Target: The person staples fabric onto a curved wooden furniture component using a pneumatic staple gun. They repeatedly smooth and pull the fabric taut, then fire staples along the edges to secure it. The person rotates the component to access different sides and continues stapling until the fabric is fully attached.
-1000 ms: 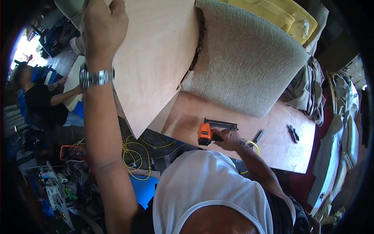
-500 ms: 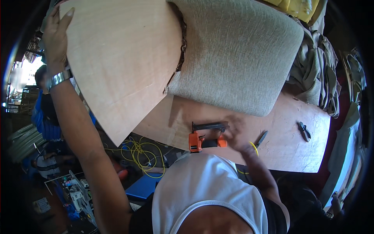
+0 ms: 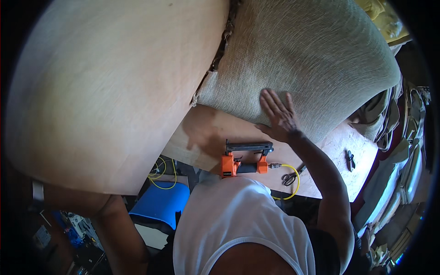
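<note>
A large pale plywood panel (image 3: 114, 87) fills the left side, tilted up toward me. Beige woven upholstery fabric (image 3: 316, 55) covers a padded part joined along the panel's right edge, where a ragged dark seam shows. My right hand (image 3: 280, 117) lies on the fabric's near edge, fingers spread, holding nothing. Behind the panel's lower left corner goes my left forearm (image 3: 73, 200); a metal watch band (image 3: 37, 191) shows there, but the left hand and its fingers are hidden. An orange and black pneumatic stapler (image 3: 247, 159) rests on the table's front edge, close to my body.
On the wooden tabletop (image 3: 327, 158) lie black-handled scissors (image 3: 291, 177) and dark cutters (image 3: 350, 160). A yellow air hose (image 3: 293, 191) runs from the stapler, with more coils at left. A blue seat (image 3: 165, 201) stands below. Bunched fabric (image 3: 382, 117) hangs at the right.
The panel has swung nearer and lower at left, hiding my left hand, which gripped its far edge. My right hand has moved up from beside the stapler onto the fabric.
</note>
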{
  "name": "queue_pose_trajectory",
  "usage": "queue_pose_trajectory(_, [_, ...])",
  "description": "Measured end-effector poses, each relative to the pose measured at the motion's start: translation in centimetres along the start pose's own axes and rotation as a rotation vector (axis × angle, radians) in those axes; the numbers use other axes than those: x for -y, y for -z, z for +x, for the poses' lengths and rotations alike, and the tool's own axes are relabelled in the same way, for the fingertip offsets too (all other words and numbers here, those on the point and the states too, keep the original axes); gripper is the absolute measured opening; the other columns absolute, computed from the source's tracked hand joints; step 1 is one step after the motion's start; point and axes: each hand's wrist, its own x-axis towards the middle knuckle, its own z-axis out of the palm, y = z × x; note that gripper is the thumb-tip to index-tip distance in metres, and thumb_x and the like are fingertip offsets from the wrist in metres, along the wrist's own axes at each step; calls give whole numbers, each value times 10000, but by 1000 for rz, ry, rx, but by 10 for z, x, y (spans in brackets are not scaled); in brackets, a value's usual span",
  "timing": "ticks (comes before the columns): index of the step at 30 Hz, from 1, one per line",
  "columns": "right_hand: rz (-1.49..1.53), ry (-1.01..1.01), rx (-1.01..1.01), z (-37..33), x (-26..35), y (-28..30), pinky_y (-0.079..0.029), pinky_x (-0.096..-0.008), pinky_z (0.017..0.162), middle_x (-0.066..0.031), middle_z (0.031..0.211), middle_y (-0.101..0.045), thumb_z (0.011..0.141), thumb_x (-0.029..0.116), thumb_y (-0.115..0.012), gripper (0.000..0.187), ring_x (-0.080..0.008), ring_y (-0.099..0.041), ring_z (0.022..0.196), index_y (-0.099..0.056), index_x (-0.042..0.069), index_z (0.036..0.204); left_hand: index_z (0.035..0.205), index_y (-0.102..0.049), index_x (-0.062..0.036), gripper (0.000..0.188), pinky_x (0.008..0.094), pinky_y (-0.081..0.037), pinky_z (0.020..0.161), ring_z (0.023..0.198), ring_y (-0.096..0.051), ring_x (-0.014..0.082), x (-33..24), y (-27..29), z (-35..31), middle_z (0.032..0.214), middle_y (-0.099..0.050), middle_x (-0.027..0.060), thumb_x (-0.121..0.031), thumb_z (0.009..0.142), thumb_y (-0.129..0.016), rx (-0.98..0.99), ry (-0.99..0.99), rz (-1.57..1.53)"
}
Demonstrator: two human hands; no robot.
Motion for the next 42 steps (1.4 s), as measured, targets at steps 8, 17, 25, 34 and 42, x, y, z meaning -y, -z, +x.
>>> queue_pose_trajectory(8, [40,138,76,78,41,5,-68,-546,1286,-95,1702,-211,901,548,-661,948,-222,-149,1586,-258,74,1616,1488,-410,-40,625,409,-479,1079,1223,-601,318,-20,3,-48,1443,-502,250,-230,954,-675,69,74,-61])
queue_pose_trajectory(17, [15,258,68,138,76,-13,-66,-550,1289,-58,1680,-289,918,471,-636,825,-198,-187,1576,-334,104,1593,1446,-445,-13,586,402,-491,1059,1230,-599,315,-32,1,-67,1424,-519,224,-186,940,-684,70,114,-102])
queue_pose_trajectory(25, [8,248,-20,137,77,-24,-59,-552,1286,-63,1669,-314,942,353,-565,714,-197,-198,1572,-373,82,1575,1409,-475,11,551,396,-502,1041,1235,-597,312,-61,-35,-86,1407,-535,201,-148,928,-693,-120,116,-293])
queue_pose_trajectory(34, [-33,286,-4,138,74,-22,-88,-556,1282,-70,1658,-337,889,465,-627,821,-217,-239,1560,-379,79,1570,1441,-414,11,576,390,-521,1028,1259,-575,252,20,-292,-297,1428,-500,160,-126,960,-699,-210,1622,-905])
queue_pose_trajectory(42, [-66,229,29,138,79,-12,-95,-552,1285,-80,1668,-313,889,441,-585,825,-220,-214,1570,-341,63,1581,1367,-489,30,520,337,-530,1001,1179,-623,218,84,-353,-268,1336,-616,119,-221,975,-721,-433,1262,-930])
